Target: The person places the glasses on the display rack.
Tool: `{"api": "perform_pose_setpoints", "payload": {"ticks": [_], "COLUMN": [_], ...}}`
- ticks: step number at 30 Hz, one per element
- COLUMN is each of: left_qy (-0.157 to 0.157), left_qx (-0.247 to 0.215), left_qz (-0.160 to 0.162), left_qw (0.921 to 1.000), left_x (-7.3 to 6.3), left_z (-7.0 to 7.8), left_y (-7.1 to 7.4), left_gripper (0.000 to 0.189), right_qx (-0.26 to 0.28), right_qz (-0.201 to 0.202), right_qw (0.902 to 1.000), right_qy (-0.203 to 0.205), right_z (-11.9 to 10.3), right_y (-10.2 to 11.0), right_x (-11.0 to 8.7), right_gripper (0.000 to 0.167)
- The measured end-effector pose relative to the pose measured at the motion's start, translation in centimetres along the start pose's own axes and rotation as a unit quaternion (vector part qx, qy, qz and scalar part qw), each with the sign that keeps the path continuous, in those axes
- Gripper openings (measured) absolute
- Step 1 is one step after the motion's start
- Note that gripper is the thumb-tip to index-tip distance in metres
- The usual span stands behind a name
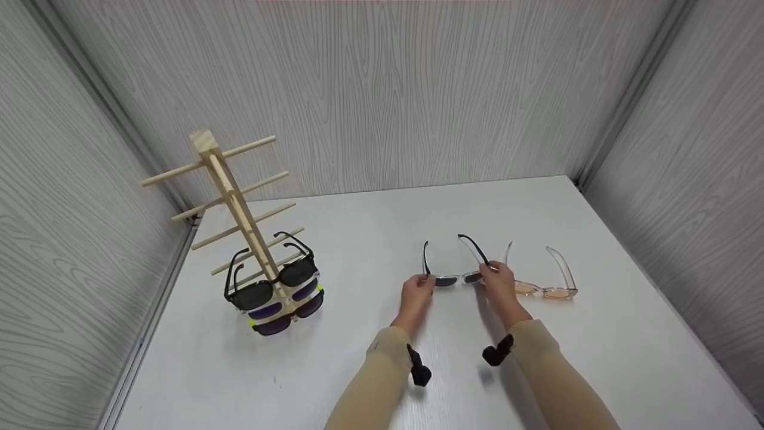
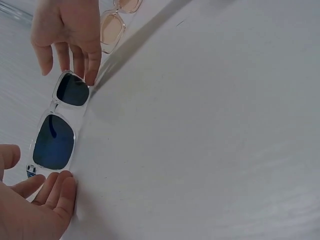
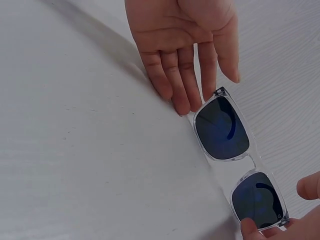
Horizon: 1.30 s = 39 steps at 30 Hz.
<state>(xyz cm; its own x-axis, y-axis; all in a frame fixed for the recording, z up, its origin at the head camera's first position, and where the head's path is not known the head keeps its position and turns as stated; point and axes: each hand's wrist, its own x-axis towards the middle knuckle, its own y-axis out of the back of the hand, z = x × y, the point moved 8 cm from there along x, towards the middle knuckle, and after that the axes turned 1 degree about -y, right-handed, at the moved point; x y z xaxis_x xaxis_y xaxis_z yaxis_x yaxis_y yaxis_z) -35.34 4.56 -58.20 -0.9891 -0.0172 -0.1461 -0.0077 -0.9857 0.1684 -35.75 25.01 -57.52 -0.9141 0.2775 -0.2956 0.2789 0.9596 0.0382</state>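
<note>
A pair of sunglasses (image 1: 446, 280) with a clear frame, dark lenses and black temples stands on the table, its temples pointing away from me. At its left end is my left hand (image 1: 417, 297), its fingertips touching the frame's outer corner and its thumb apart from it. My right hand (image 1: 500, 288) is at the other end. One of its fingertips (image 3: 248, 227) overlaps the lower lens edge in the right wrist view, while the thumb stays clear of the frame. Just right of that hand lie clear-framed glasses (image 1: 556, 293) with pale orange lenses, partly hidden by it.
On the left a wooden display rack (image 1: 239, 206) rises with several crossbars. Three pairs of sunglasses hang on its lower part, the top one black-framed (image 1: 253, 295). Wood-grain panels enclose the white table (image 1: 358, 239) at the back and both sides.
</note>
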Motion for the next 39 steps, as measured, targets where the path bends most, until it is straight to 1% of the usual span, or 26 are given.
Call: {"api": "perform_pose_setpoints", "payload": {"ticks": [2,6,9,14,15,18,21,22,25,28,32,35,39], "left_qy": [-0.01,-0.047,-0.058,-0.047,-0.044,-0.035,-0.022,-0.017,-0.003,0.01,0.015,0.017,0.022], "left_qx": [0.009,0.038,0.038,0.009,0.005,0.005,0.001,-0.003,-0.021,-0.05,-0.074,-0.079,-0.086], "left_qz": [0.003,0.015,0.015,-0.005,-0.008,-0.01,-0.012,-0.013,-0.013,-0.016,-0.021,-0.028,-0.044], "left_qw": [0.9999,0.9981,0.9974,0.9988,0.999,0.9993,0.9997,0.9998,0.9997,0.9986,0.9969,0.9963,0.9951], "left_x": [0.0,-0.2,-0.4,-0.5,-0.5,-0.5,-0.4,-0.4,-0.2,-0.2,-0.4,-0.6,-1.0], "left_z": [0.0,0.5,0.8,1.1,1.2,1.2,0.8,0.6,0.2,-0.3,-0.5,-0.5,-0.5], "left_y": [0.2,0.7,0.9,1.1,1.2,1.5,1.7,1.8,2.2,2.6,3.3,3.7,4.1], "left_gripper": [0.031,0.028,0.027,0.031,0.032,0.033,0.033,0.033,0.033,0.032,0.032,0.033,0.034], "right_qx": [-0.01,-0.043,-0.055,-0.037,-0.023,-0.013,-0.011,-0.018,-0.007,0.008,0.03,0.048,0.063], "right_qz": [0.008,0.024,0.032,0.022,0.011,-0.005,-0.01,-0.005,-0.012,-0.025,-0.041,-0.052,-0.056], "right_qw": [0.9999,0.9988,0.998,0.9991,0.9997,0.9999,0.9997,0.9993,0.9986,0.9977,0.9971,0.9965,0.9959], "right_qy": [-0.001,0.003,0.005,-0.001,0.004,-0.003,-0.019,-0.032,-0.051,-0.062,-0.056,-0.043,-0.033], "right_z": [0.1,0.1,0.2,0.6,0.7,1.0,1.5,1.7,1.7,1.4,0.6,0.1,-0.4], "right_y": [0.1,0.5,0.7,1.0,1.0,1.1,1.0,1.0,0.8,0.5,0.0,-0.3,-0.5], "right_x": [0.0,-0.1,-0.2,-0.2,-0.2,-0.1,0.1,0.1,-0.1,-0.6,-1.2,-1.7,-2.2], "right_gripper": [0.046,0.042,0.04,0.039,0.038,0.038,0.036,0.037,0.038,0.039,0.038,0.036,0.031]}}
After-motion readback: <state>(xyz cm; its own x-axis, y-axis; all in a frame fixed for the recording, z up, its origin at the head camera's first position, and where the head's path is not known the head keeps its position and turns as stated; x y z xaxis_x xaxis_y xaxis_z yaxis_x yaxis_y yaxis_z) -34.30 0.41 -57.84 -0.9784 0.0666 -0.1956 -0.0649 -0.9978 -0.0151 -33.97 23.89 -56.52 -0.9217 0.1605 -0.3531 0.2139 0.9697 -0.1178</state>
